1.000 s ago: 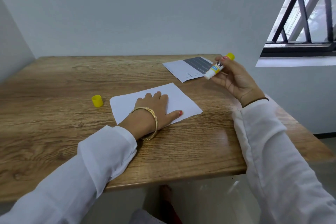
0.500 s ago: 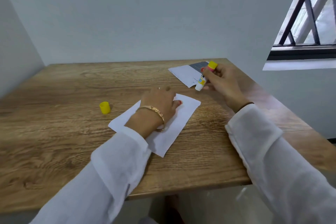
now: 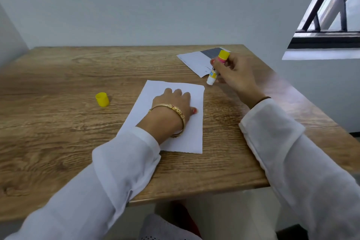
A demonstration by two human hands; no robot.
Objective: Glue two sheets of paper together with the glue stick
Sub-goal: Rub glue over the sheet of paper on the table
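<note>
A blank white sheet (image 3: 192, 138) lies in the middle of the wooden table (image 3: 58, 138), its long side running away from me. My left hand (image 3: 173, 107) presses flat on it, fingers spread. My right hand (image 3: 235, 76) grips an uncapped glue stick (image 3: 214, 72), yellow base up and white tip down, just past the sheet's far right corner. A second sheet (image 3: 196, 61) with a dark grey printed patch lies at the back right, partly behind the glue stick and my right hand.
The glue stick's yellow cap (image 3: 102, 99) stands on the table to the left of the white sheet. The table meets grey walls at the back and left. A barred window (image 3: 331, 15) is at the upper right. The table's near edge runs below my forearms.
My left hand has turned the white sheet from a slant to lengthwise. My right hand has tipped the glue stick upright and lowered it toward the sheet's far right corner.
</note>
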